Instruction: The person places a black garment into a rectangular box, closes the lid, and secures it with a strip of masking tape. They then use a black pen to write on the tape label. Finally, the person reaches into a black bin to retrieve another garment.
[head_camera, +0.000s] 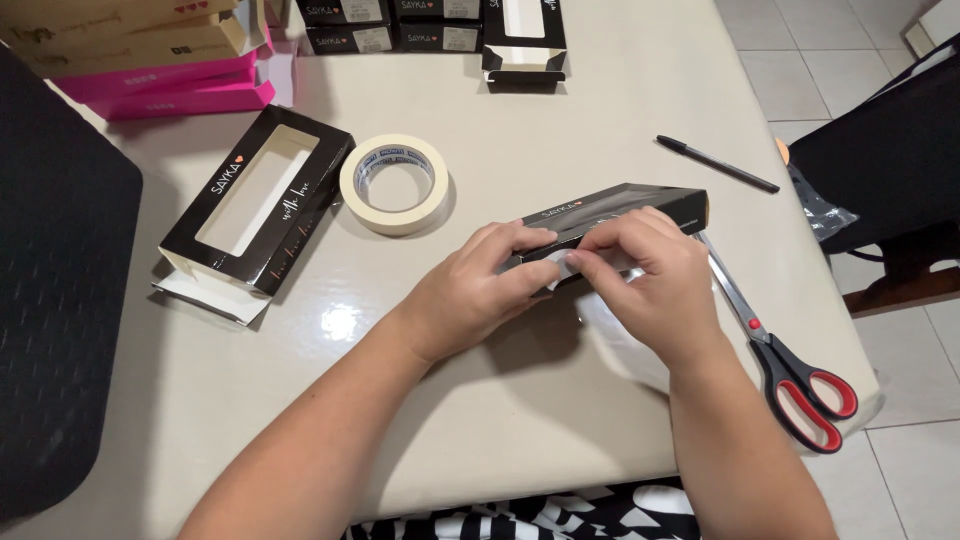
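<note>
Nearest the lens, patterned black-and-white cloth (600, 515) at 6 o'clock, under the desk (520, 420) edge. Above it, left hand (480, 290) clamped on the near end of a long black windowed box (625, 208); right hand (655, 275) pinching a small pale strip, probably tape, against that same end, though fingers hide the join. Box just right of desk centre, tilted up on one long edge.

Risks: strip wrinkling or landing crooked if the box rolls under the pinch; thin card denting under the left grip. Red-handled scissors (790, 375) at 4 o'clock, just beside the right wrist, near the desk edge, easily knocked off by an elbow. Masking tape roll (393, 184) at 11 o'clock, beyond it a second windowed box (258, 200) lying flat. Black pen (717, 164) at 2 o'clock, free to roll.
</note>
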